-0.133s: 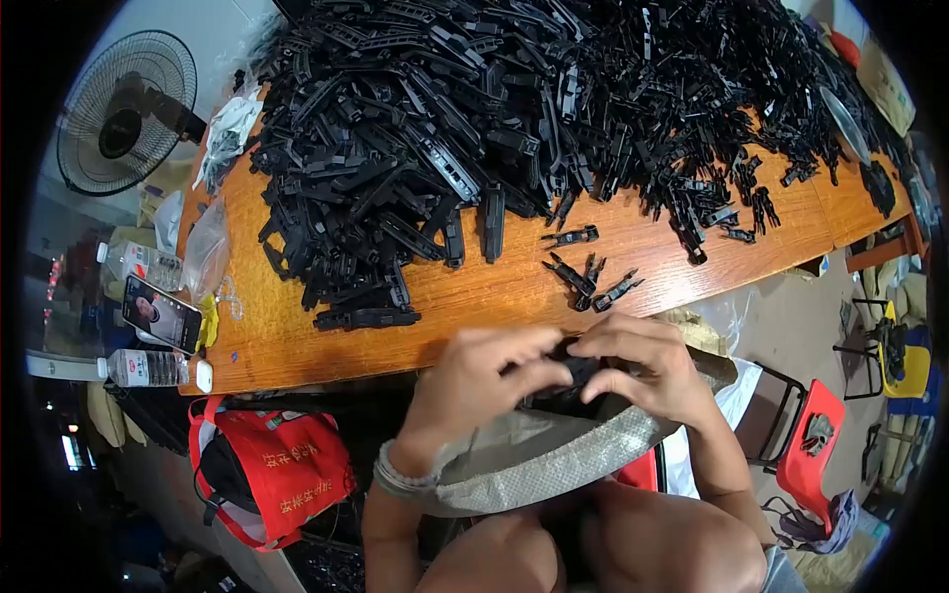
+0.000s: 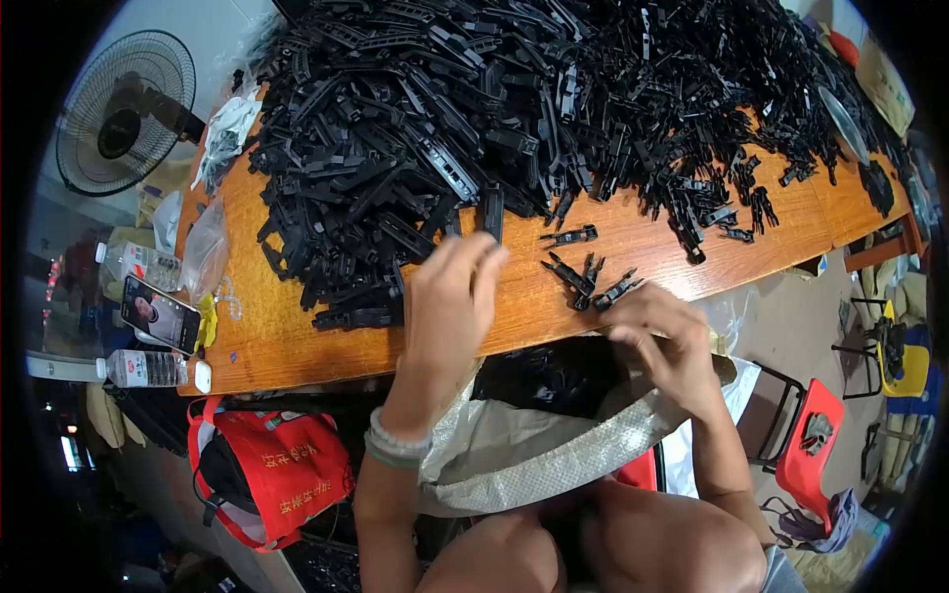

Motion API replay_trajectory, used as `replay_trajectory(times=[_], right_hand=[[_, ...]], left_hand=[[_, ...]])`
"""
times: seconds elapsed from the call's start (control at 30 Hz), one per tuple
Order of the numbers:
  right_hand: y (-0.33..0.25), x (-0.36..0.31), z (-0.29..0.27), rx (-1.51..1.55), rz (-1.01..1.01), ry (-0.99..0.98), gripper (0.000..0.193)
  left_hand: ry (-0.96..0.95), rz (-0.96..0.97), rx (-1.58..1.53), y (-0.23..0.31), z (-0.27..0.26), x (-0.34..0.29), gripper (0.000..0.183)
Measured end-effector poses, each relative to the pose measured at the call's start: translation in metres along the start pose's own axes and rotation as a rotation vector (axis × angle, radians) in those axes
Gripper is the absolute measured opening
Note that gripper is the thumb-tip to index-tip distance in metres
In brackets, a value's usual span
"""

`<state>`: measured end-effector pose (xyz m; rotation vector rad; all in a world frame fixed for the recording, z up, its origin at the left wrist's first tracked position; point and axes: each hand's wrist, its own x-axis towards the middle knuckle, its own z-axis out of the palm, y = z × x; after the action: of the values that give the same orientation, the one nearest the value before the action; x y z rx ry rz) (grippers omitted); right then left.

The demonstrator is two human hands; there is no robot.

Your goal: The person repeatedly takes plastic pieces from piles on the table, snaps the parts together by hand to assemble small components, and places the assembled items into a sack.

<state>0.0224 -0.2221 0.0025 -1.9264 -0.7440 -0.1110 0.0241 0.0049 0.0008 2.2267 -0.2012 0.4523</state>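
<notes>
Fingers of the left hand (image 2: pixel 450 306) spread loosely at frame centre, reaching toward the heap of black plastic strips (image 2: pixel 514 109) on the wooden table (image 2: pixel 297 341), while the right hand (image 2: pixel 664 331), curled, grip unclear, hovers over a woven sack (image 2: pixel 534 450) below, placed to catch pieces

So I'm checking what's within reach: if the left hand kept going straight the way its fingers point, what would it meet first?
The left hand points up the table toward the heap of black plastic parts. Likely first is the upright black strip at the heap's near edge, though depth is unclear.
</notes>
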Motion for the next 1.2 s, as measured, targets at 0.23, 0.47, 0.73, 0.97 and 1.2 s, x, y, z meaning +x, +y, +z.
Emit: replay_trajectory(times=[0.23, 0.47, 0.73, 0.97, 1.2], right_hand=[[0.007, 0.008, -0.006, -0.361, 0.015, -0.076, 0.023], [0.011, 0.005, -0.014, -0.429, -0.103, 0.042, 0.020], [-0.025, 0.002, 0.004, 0.097, -0.010, -0.188, 0.020], [-0.021, 0.001, 0.008, -0.008, -0.080, -0.128, 0.021], [-0.013, -0.003, 0.016, 0.038, -0.110, -0.052, 0.018]], left_hand=[[0.086, -0.016, 0.455, -0.016, 0.012, 0.020, 0.018], [0.078, -0.468, -0.499, 0.013, -0.004, -0.014, 0.014], [-0.042, -0.678, -1.058, 0.027, 0.007, -0.043, 0.016], [-0.210, -0.656, -0.909, 0.039, 0.008, -0.055, 0.024], [-0.339, -0.231, -0.362, 0.052, -0.006, -0.056, 0.030]])
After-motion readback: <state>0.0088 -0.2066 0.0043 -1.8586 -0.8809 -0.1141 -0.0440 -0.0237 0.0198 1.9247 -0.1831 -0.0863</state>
